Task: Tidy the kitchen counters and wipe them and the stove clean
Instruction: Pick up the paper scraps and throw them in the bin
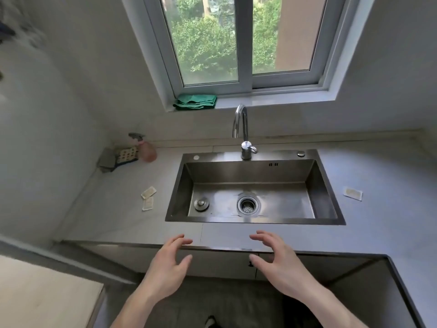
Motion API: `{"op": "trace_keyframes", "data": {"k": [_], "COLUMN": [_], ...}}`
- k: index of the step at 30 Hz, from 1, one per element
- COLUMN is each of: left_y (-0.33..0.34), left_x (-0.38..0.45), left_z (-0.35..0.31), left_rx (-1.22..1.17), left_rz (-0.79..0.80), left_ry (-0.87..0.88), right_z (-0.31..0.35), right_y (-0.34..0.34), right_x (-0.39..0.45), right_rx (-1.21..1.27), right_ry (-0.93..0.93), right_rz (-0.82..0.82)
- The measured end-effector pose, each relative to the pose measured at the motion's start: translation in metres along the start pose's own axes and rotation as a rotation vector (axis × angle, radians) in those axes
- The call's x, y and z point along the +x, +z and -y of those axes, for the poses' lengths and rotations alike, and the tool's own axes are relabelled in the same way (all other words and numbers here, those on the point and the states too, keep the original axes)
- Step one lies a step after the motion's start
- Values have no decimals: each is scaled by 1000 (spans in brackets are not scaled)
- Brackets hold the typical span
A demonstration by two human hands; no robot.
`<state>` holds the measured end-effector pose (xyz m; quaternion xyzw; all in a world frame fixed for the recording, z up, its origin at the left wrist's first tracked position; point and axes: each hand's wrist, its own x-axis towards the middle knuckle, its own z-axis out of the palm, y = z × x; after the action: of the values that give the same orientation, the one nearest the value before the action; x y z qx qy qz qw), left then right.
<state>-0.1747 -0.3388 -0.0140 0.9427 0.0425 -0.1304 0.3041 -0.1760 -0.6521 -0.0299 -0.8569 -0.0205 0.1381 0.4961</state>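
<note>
Both hands, left hand (165, 263) and right hand (279, 261), hovered empty with fingers spread loosely; the pale grey stone counter (378, 181) lay at twelve o'clock, the folded green cloth (195, 102) farther on the windowsill.

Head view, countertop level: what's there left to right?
Grey cloths → pink spray bottle → two small packets → sink with faucet → one packet.
</note>
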Motion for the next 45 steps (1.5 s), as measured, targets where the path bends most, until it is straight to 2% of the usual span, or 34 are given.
{"op": "trace_keyframes", "data": {"k": [7,12,16,24,27,36,45], "left_y": [-38,-77,-98,-107,-105,-91,-68], "left_x": [90,177,230,306,331,364,334], "left_z": [56,115,163,236,245,251,246], "left_rx": [43,82,115,123,130,94,-88], "left_rz": [-8,34,60,78,80,43,212], "left_ry": [-71,-103,-160,-271,-224,-221,-304], "right_z": [15,42,66,89,91,96,100], "right_y": [15,74,119,176,181,196,219], "right_x": [44,96,128,152,151,155,168], "right_rx": [-36,8,37,37,18,-17,-50], "right_ry": [53,115,155,254,288,387,408], "right_rz": [-46,-108,-88,-110,-137,-146,-68]}}
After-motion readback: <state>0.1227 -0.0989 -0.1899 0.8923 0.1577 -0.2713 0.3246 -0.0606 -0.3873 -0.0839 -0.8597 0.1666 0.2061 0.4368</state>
